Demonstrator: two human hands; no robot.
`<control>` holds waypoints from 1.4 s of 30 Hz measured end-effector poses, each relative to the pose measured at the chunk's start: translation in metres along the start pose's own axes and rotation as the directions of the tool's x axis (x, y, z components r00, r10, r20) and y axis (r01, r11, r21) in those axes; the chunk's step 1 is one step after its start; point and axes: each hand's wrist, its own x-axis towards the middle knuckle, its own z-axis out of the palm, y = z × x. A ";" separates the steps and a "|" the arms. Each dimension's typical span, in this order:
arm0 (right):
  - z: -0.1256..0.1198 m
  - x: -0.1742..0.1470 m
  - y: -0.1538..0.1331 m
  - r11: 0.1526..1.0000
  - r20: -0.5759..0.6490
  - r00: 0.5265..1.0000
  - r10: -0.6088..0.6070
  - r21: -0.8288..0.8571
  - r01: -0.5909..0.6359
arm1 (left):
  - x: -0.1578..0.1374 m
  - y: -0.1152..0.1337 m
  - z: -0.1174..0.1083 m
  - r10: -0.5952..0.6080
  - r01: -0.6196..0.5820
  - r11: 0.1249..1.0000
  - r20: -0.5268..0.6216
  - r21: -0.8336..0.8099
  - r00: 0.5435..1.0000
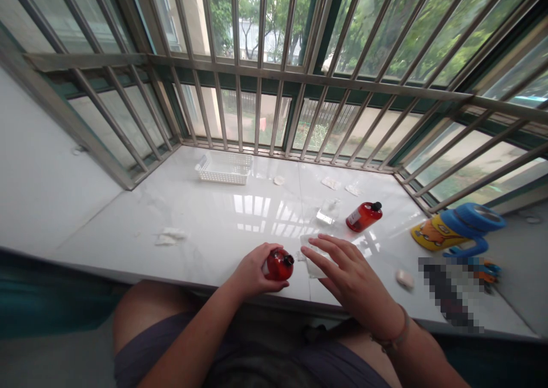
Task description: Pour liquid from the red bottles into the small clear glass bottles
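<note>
My left hand (252, 271) is wrapped around a red-amber bottle (279, 266) with a black top, tilted toward me near the counter's front edge. To its right, my right hand (346, 268) is spread with fingers apart, over a clear flat piece (314, 267) that looks like plastic. Part of that piece is hidden under the fingers. Beyond the right hand stands a second red-amber bottle (363, 217) with a black cap and a pale label. Beside that bottle lies a small clear box-like item (327, 212).
A white perforated basket (225, 168) sits at the back left. Crumpled white tissue (170, 236) lies at left, with several white scraps (330, 183) toward the window bars. At right are a blue-and-yellow flask (454, 228), a small pale block (405, 279) and a pixelated patch.
</note>
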 end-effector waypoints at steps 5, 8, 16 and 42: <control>-0.001 0.001 0.000 1.000 -0.004 1.000 -0.013 -0.007 0.013 | 0.000 0.000 0.000 -0.002 0.001 1.000 -0.002 -0.008 1.000; -0.003 0.003 0.000 1.000 -0.007 1.000 -0.026 -0.017 0.026 | 0.000 0.000 0.000 0.003 -0.003 1.000 -0.004 -0.009 1.000; -0.005 0.005 0.001 0.999 -0.006 0.999 -0.046 -0.028 0.045 | 0.000 0.000 0.000 -0.004 0.004 1.000 -0.007 -0.015 1.000; 0.001 0.007 0.004 0.986 0.020 0.989 -0.145 -0.080 0.146 | 0.000 -0.002 0.000 0.018 -0.018 1.000 -0.006 -0.021 1.000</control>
